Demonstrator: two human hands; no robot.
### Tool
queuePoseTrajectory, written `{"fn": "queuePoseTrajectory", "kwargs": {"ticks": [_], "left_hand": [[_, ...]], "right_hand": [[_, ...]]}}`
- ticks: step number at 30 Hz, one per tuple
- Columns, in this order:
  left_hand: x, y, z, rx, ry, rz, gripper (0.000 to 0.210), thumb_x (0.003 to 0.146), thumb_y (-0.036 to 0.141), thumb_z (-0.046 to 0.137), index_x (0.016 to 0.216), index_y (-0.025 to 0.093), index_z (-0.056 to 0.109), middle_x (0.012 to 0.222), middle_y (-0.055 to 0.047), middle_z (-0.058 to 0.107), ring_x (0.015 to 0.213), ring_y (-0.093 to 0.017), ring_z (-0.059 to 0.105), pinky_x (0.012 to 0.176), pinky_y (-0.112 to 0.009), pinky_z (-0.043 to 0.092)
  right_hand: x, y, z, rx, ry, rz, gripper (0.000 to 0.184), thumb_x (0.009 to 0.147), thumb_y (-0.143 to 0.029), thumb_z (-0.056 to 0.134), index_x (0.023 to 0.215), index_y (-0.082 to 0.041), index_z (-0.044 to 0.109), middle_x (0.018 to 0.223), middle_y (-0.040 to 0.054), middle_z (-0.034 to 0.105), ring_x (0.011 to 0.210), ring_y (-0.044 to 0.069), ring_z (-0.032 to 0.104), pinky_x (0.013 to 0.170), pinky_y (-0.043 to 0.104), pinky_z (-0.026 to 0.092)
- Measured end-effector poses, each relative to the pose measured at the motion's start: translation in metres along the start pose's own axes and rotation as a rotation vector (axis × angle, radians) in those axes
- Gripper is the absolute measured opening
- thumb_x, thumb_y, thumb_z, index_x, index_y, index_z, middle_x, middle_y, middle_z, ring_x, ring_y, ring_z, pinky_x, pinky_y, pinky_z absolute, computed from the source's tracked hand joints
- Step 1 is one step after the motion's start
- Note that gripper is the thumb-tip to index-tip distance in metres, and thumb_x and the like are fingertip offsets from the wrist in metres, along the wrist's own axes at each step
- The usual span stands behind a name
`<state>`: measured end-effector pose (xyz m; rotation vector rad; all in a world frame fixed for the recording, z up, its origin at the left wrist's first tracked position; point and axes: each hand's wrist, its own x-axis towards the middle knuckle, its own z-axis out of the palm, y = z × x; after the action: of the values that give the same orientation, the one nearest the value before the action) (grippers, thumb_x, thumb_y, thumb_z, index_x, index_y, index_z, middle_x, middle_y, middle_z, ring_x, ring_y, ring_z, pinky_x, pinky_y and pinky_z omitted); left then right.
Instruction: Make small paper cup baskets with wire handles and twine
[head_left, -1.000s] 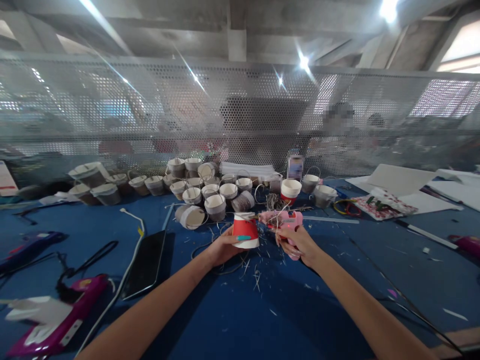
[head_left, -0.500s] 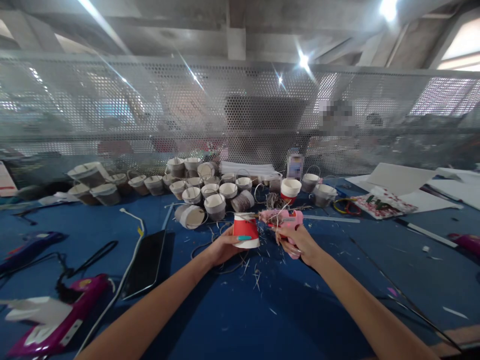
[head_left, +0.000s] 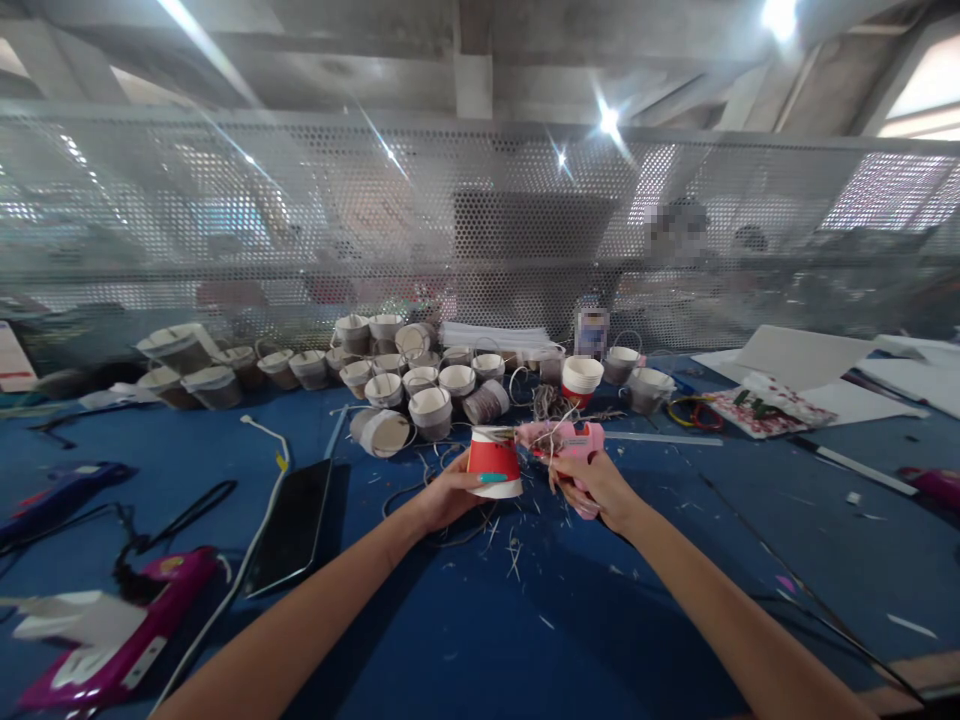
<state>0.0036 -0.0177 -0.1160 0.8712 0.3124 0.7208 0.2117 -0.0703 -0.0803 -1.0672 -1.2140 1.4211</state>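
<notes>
My left hand [head_left: 448, 494] is closed around a red and white paper cup [head_left: 495, 461], which is upside down with its base upward. In my right hand [head_left: 598, 487] is a pink hot glue gun [head_left: 564, 440], gripped by its handle. Its nozzle lies at the cup's upturned base, and a glue stick [head_left: 664, 438] extends from its back. Thin strands of glue hang about the gun's front. Just behind the hands are a stack of paper cups [head_left: 582, 378] and a bundle of grey cord [head_left: 553, 402].
Several grey cord-wrapped cups [head_left: 431, 412] with handles crowd the back of the blue table [head_left: 480, 640]. A phone [head_left: 291, 530], a purple power strip [head_left: 112, 650] and a blue glue gun [head_left: 64, 495] lie at left. White sheets [head_left: 810, 360] are at back right, before a perforated metal screen [head_left: 375, 220].
The glue gun's nozzle has shifted slightly left, over the cup's base. The cup has moved a little to the right. Both hands keep their holds.
</notes>
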Motion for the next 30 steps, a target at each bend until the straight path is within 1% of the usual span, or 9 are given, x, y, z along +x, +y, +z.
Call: {"fn": "queuePoseTrajectory", "kwargs": {"ticks": [5,10,15,21,26,30], "left_hand": [[0.0,0.001,0.002,-0.001,-0.013,0.011,0.042,0.062,0.011,0.065,0.102,0.016,0.055,0.093,-0.007,0.066,0.082,-0.02,0.061,0.081,-0.036,0.04],[-0.001,0.001,0.0,-0.017,-0.022,0.014,0.042,0.062,0.012,0.064,0.103,0.016,0.055,0.093,-0.007,0.066,0.084,-0.021,0.06,0.082,-0.037,0.039],[-0.001,0.0,-0.003,-0.023,0.004,0.003,0.051,0.062,0.012,0.064,0.111,0.019,0.051,0.093,-0.006,0.065,0.085,-0.021,0.06,0.082,-0.036,0.039],[0.0,0.001,-0.001,-0.005,0.045,-0.003,0.045,0.058,0.013,0.066,0.102,0.017,0.056,0.091,-0.005,0.066,0.082,-0.02,0.061,0.078,-0.033,0.041],[0.0,-0.001,0.001,0.002,0.036,0.008,0.05,0.059,0.011,0.066,0.106,0.018,0.054,0.092,-0.005,0.066,0.082,-0.02,0.061,0.077,-0.033,0.041],[0.001,-0.002,0.0,0.036,0.065,0.013,0.05,0.058,0.013,0.068,0.105,0.016,0.054,0.093,-0.007,0.065,0.082,-0.02,0.06,0.076,-0.032,0.041]], "right_hand": [[0.001,0.004,-0.001,-0.001,0.023,0.006,0.034,0.07,-0.04,0.058,0.05,-0.014,0.054,0.023,-0.0079,0.034,0.019,0.003,0.023,0.024,0.017,0.019],[-0.001,-0.002,0.002,0.0,0.033,0.002,0.034,0.069,-0.038,0.058,0.046,-0.014,0.051,0.022,-0.0078,0.032,0.018,0.003,0.022,0.025,0.018,0.018],[-0.002,-0.007,0.002,0.019,0.049,-0.013,0.033,0.067,-0.036,0.058,0.043,-0.015,0.049,0.022,-0.0076,0.032,0.018,0.002,0.021,0.026,0.018,0.018],[-0.002,-0.005,0.002,0.037,0.046,-0.001,0.032,0.066,-0.036,0.058,0.044,-0.015,0.05,0.022,-0.0082,0.03,0.018,0.002,0.021,0.026,0.018,0.017],[-0.001,-0.005,0.003,0.021,0.046,-0.001,0.033,0.067,-0.036,0.058,0.044,-0.015,0.049,0.022,-0.0081,0.031,0.018,0.002,0.021,0.026,0.017,0.017],[-0.002,-0.006,0.003,0.011,0.043,0.001,0.033,0.067,-0.036,0.058,0.043,-0.015,0.049,0.021,-0.0081,0.031,0.018,0.002,0.021,0.026,0.018,0.018]]}}
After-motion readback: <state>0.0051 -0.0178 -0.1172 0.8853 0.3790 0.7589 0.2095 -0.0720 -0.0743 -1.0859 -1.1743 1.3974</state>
